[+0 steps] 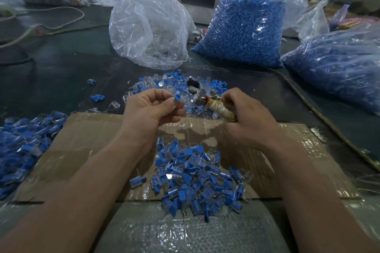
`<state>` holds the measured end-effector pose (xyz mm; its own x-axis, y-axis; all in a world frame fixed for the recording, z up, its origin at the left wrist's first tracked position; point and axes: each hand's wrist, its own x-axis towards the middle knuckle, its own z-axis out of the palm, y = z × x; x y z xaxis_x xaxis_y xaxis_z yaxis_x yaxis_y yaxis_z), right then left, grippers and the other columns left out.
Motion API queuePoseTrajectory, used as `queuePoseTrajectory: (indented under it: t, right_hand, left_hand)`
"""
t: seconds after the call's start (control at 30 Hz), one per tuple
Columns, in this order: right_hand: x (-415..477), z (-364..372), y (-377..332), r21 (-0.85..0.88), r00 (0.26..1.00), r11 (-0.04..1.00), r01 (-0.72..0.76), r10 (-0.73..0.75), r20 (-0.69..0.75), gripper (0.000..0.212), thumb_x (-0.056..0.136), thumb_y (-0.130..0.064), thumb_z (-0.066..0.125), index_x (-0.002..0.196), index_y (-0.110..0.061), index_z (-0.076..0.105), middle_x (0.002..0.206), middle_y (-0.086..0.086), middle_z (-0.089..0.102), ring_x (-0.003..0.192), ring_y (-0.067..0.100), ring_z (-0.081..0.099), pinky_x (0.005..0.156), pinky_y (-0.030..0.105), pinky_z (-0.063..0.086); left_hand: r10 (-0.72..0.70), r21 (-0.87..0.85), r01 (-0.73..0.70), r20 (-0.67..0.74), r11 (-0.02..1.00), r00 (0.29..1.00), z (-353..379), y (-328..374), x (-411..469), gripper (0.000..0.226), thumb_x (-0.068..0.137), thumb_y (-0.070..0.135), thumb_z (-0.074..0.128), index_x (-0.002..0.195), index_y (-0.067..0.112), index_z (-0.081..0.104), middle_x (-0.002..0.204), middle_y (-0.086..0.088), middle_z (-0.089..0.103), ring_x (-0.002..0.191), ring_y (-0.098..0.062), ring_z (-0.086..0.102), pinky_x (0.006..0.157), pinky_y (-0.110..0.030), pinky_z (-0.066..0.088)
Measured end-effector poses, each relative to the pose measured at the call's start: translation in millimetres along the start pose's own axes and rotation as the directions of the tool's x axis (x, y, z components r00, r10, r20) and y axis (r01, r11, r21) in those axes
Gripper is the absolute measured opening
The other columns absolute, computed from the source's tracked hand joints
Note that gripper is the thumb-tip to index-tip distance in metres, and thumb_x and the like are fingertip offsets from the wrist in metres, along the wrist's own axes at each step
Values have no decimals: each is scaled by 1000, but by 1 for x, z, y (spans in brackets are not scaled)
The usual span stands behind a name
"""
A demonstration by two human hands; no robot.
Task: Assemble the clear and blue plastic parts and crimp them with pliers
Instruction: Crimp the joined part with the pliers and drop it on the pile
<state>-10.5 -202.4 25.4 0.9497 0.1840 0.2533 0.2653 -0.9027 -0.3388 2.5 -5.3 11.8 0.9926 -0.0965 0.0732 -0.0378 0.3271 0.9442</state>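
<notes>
My left hand [152,109] pinches a small blue part [177,96] between thumb and fingertips, just beside the pliers [202,92]. My thumb hides whether a clear piece sits under it. My right hand [248,117] is curled round the tape-wrapped handles, with the steel head pointing toward the far edge of the worktop [61,68]. I cannot tell how the jaws stand.

The grip is my main worry. I hold the part by very little, so I judge it could twist or spring out when the pliers bite. If the two halves are not pushed fully home, the crimp will likely set crooked. My fingertips are also close to the head and could get nipped.

A dropped piece could land among the loose clear and blue parts [164,84] beyond my hands. It could equally fall into the heap of assembled pieces [195,176] on the cardboard sheet [92,139] at the near edge, and an uncrimped one would be lost among those.
</notes>
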Motion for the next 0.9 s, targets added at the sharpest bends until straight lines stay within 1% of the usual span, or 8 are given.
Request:
queuePoseTrajectory:
  t: [0.1,0.17,0.23,0.33,0.47,0.63,0.77,0.9]
  right_hand:
    - [-1,4,-6,35,1000,999,26,-26,17,27,76,-13,55,95,-27,39,91,-5,50,79,16,46,60,28,30]
    - [-2,6,-8,55,998,998,32,-35,44,26,76,-15,56,93,-27,39,88,-7,47,77,13,44,59,26,32]
    - [-2,7,-9,68,997,997,31,-35,69,24,78,-17,57,93,-25,40,85,-10,44,74,10,42,60,24,33]
    - [-1,7,-9,82,996,996,31,-38,84,24,79,-16,56,93,-25,39,83,-13,41,74,6,40,60,24,32]
    - [0,9,-10,61,994,997,37,-43,104,25,79,-17,57,94,-24,39,82,-14,37,74,8,38,61,21,32]
    - [0,10,-10,62,994,998,28,-35,106,25,80,-19,58,95,-24,39,83,-16,37,73,6,37,61,17,30]
    - [-1,10,-11,81,993,996,27,-36,114,23,80,-19,58,93,-24,39,82,-14,39,73,4,38,60,19,31]
    - [-2,10,-13,96,993,995,27,-38,116,24,79,-17,60,90,-25,40,80,-15,40,72,2,39,57,21,27]
  left_hand:
    - [40,9,-40,-2,999,999,1,-1,-1,13,66,7,62,79,4,58,66,-4,70,58,-13,66,52,-18,52]
    - [61,37,-60,-6,998,998,1,-1,-1,7,74,0,61,79,4,59,67,-3,70,59,-12,66,53,-18,52]
    - [71,53,-70,-10,996,997,0,-1,-1,7,79,-3,58,80,4,59,67,-3,70,59,-11,66,54,-18,52]
    - [86,76,-85,-7,993,996,1,0,-2,9,80,-4,57,80,4,58,65,-2,69,58,-11,66,53,-18,53]
    - [113,109,-110,-20,988,993,2,-1,-2,12,81,-6,56,79,6,58,62,0,68,58,-10,65,55,-18,53]
    - [155,140,-151,-21,979,988,4,-1,-3,12,81,-6,57,79,6,58,61,1,68,56,-8,65,55,-17,53]
    - [166,145,-162,-19,976,986,4,-1,-3,11,80,-4,58,78,7,58,61,1,68,57,-10,65,55,-17,53]
    - [174,150,-170,-16,974,985,3,-2,-3,9,78,-1,60,78,8,59,63,1,69,58,-11,65,55,-18,53]
